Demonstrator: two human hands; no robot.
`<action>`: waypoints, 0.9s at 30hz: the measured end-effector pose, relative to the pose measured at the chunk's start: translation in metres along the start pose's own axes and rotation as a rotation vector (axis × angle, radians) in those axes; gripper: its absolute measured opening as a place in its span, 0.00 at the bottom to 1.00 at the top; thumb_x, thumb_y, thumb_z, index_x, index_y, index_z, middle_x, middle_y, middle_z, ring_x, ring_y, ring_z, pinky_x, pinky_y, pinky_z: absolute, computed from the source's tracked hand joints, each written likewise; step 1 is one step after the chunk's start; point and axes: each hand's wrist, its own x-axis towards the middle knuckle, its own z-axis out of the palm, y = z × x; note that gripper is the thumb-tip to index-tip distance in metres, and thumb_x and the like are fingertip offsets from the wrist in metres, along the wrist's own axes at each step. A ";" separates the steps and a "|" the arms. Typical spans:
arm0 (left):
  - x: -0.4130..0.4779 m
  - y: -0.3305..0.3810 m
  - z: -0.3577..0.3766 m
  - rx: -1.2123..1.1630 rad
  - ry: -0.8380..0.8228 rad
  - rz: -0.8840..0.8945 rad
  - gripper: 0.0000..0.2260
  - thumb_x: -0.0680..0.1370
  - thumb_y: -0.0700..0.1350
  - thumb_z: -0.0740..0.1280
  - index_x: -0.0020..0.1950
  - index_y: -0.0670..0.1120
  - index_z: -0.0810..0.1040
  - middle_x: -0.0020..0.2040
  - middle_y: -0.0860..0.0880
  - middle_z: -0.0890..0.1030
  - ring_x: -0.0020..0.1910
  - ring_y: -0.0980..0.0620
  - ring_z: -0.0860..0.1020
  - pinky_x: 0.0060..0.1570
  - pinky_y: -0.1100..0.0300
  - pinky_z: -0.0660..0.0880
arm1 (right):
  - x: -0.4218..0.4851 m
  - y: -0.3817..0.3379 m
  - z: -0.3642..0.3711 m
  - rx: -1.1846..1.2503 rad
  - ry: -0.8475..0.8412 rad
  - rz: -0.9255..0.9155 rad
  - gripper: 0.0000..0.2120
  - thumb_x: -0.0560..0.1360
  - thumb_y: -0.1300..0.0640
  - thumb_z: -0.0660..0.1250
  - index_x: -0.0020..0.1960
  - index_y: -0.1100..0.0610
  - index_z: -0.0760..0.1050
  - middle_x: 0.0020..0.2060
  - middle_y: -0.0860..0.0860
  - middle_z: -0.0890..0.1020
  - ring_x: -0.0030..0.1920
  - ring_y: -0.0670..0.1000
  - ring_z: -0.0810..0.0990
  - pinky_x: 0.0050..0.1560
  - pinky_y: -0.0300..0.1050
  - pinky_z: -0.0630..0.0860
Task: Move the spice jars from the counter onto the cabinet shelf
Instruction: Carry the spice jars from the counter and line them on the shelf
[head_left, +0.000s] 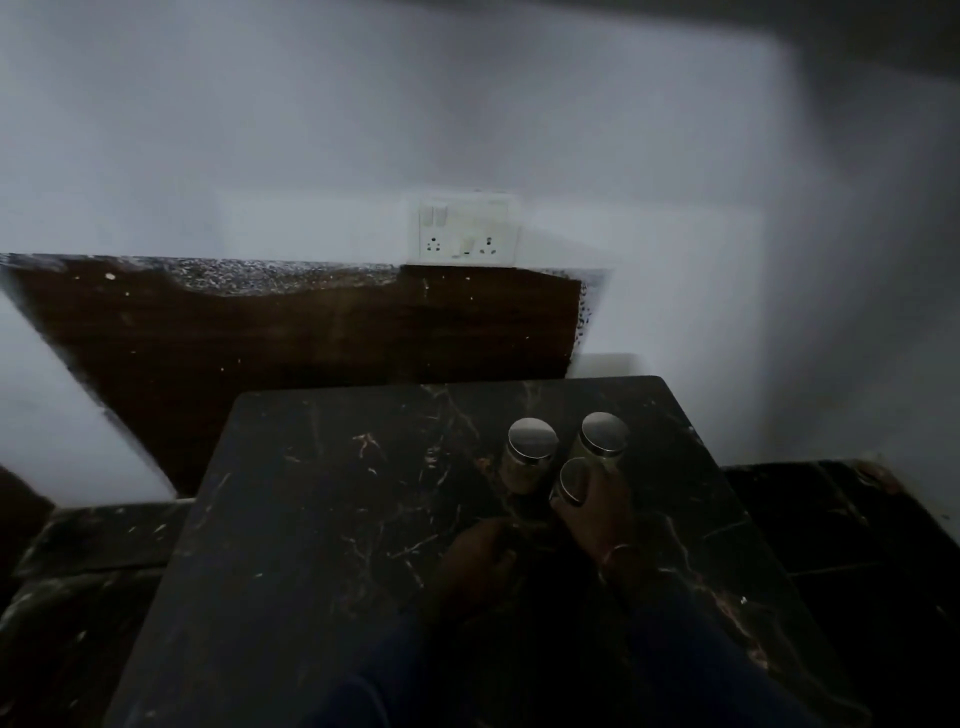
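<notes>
Dim, blurred view. The right hand (597, 512) wraps the near spice jar (574, 480), hiding its contents. Whether the left hand (480, 558) is spread or curled cannot be told. Two more jars (531, 457) stand just beyond on the dark marble counter (322, 519), contents unreadable.

surface: dark marble counter (322, 519) | on it: three steel-lidded spice jars (531, 447), close together

Right hand (597, 499) grasps the nearest jar (574, 480).
</notes>
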 end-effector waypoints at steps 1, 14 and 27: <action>-0.001 0.002 -0.005 0.026 0.010 -0.001 0.17 0.79 0.45 0.63 0.68 0.52 0.70 0.63 0.53 0.76 0.60 0.58 0.75 0.57 0.68 0.71 | 0.004 -0.001 -0.001 0.010 -0.024 0.002 0.26 0.67 0.54 0.77 0.62 0.55 0.73 0.60 0.51 0.76 0.63 0.52 0.74 0.61 0.42 0.70; -0.003 0.020 -0.032 -0.850 0.087 -0.311 0.12 0.80 0.51 0.61 0.60 0.49 0.76 0.58 0.45 0.80 0.53 0.49 0.81 0.45 0.58 0.78 | -0.003 -0.029 -0.008 0.656 -0.408 0.025 0.20 0.76 0.54 0.69 0.67 0.48 0.72 0.61 0.48 0.78 0.59 0.50 0.78 0.53 0.44 0.78; -0.014 0.017 -0.012 -0.523 0.378 -0.145 0.23 0.70 0.51 0.74 0.61 0.58 0.67 0.61 0.52 0.72 0.57 0.55 0.76 0.54 0.54 0.79 | -0.025 -0.049 0.031 1.157 -0.409 0.421 0.32 0.66 0.36 0.68 0.66 0.50 0.73 0.61 0.59 0.80 0.59 0.61 0.81 0.55 0.61 0.79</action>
